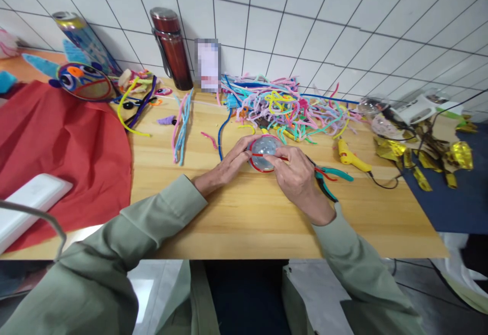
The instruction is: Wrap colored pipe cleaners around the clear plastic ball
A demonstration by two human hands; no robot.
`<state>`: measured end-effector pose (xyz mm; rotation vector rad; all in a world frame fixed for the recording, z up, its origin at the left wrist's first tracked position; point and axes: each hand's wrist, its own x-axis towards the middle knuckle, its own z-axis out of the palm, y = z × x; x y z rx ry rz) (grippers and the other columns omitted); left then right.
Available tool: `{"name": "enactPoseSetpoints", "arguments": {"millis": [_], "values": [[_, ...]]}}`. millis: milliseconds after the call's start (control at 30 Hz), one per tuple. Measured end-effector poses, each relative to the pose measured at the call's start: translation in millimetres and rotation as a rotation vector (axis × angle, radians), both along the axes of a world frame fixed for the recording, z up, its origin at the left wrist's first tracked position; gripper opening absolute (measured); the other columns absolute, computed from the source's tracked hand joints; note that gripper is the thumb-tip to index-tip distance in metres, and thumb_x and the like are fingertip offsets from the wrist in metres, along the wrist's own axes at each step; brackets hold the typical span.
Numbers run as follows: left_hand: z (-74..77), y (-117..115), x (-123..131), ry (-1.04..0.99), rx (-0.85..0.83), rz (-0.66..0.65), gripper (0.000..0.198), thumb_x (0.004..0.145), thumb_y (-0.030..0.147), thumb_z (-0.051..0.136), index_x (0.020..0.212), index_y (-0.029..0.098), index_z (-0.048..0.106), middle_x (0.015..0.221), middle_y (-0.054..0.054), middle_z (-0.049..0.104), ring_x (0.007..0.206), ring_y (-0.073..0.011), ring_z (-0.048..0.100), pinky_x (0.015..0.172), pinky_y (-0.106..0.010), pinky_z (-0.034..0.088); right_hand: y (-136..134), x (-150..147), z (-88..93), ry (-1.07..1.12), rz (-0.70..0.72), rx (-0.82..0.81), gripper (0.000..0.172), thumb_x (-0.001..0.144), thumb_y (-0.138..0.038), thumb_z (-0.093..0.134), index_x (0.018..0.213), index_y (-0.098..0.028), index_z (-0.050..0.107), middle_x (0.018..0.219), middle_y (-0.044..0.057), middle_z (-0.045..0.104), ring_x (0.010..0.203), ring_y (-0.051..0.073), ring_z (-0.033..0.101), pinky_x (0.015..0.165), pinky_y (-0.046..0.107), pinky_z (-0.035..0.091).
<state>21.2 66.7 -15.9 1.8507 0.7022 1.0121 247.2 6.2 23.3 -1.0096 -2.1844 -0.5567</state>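
A clear plastic ball (266, 147) rests on the wooden table (244, 223) in front of me, with a red pipe cleaner (262, 171) running round its rim and across its middle. My left hand (233, 163) holds the ball at its left side, fingers stretched along it. On the other side, my right hand (295, 172) pinches the red pipe cleaner against the ball with thumb and forefinger. Just right of that hand lie teal-handled pliers (335, 173), partly hidden behind it.
Behind the ball spreads a tangled heap of pipe cleaners (290, 106). A yellow glue gun (353, 157) with a cord lies to the right, near gold foil scraps (421, 159). A red flask (173, 53) and a phone (208, 65) stand by the wall. Red cloth (76, 147) covers the left.
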Motion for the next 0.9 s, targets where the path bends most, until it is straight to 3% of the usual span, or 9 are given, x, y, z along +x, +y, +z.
{"name": "enactPoseSetpoints", "arguments": {"millis": [333,700,900], "values": [[1.1,-1,-1,-0.030,0.006,-0.043,0.058,0.110,0.041,0.044,0.161,0.013,0.049,0.170,-0.015,0.051,0.160,-0.0374,0.044,0.139,-0.057,0.032,1,-1,-1.4,0.065,0.013,-0.026,0.031,0.106,-0.007,0.059,0.117,-0.026,0.081,0.102,0.008,0.076,0.092,0.022,0.071,0.079,0.037,0.060],[-7.8,4,1,-0.052,0.032,-0.071,0.057,0.114,0.047,0.043,0.164,0.020,0.047,0.172,-0.011,0.049,0.161,-0.0362,0.043,0.139,-0.054,0.031,7,3,-6.5,0.221,0.108,-0.062,0.038,0.100,-0.002,0.057,0.118,-0.025,0.081,0.107,0.010,0.074,0.100,0.025,0.072,0.086,0.043,0.065],[-11.4,5,2,-0.049,0.044,-0.083,0.060,0.114,0.051,0.044,0.166,0.021,0.042,0.173,-0.014,0.047,0.162,-0.0341,0.041,0.139,-0.056,0.030,14,9,-9.7,0.303,0.140,-0.097,0.042,0.097,-0.001,0.058,0.121,-0.028,0.081,0.108,0.008,0.076,0.104,0.026,0.075,0.087,0.045,0.066]]}}
